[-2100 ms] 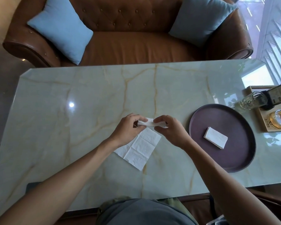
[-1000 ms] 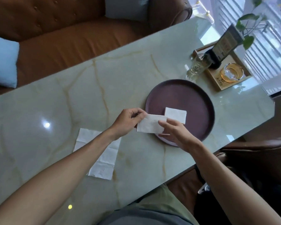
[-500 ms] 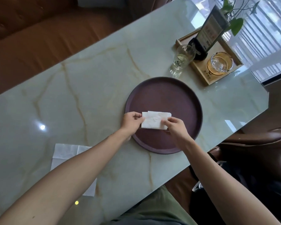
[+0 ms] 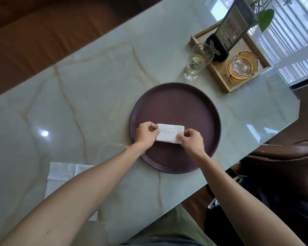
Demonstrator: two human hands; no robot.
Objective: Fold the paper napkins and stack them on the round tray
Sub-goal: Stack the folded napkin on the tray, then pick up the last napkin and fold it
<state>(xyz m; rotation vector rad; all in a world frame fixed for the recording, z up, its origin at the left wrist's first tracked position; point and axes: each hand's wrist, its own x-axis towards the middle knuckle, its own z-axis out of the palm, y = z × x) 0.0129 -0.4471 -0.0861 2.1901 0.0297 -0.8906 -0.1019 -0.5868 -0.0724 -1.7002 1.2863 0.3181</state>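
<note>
A folded white napkin [image 4: 169,133] lies over the near-left part of the dark purple round tray [image 4: 176,103]. My left hand [image 4: 146,134] pinches its left edge and my right hand [image 4: 191,141] pinches its near right corner. The napkin stacked earlier on the tray is hidden beneath this one. An unfolded white napkin [image 4: 60,172] lies flat on the marble table [image 4: 78,107] at the near left, partly covered by my left forearm.
A drinking glass [image 4: 197,60] stands just behind the tray. To its right a wooden tray [image 4: 226,82] holds a glass ashtray [image 4: 243,67] and a black menu stand [image 4: 228,32]. A brown sofa runs along the far side, a leather chair at right.
Both hands carried the folded napkin from the table's middle rightward to the tray and lowered it over the napkin lying there. The view swung right with them.
</note>
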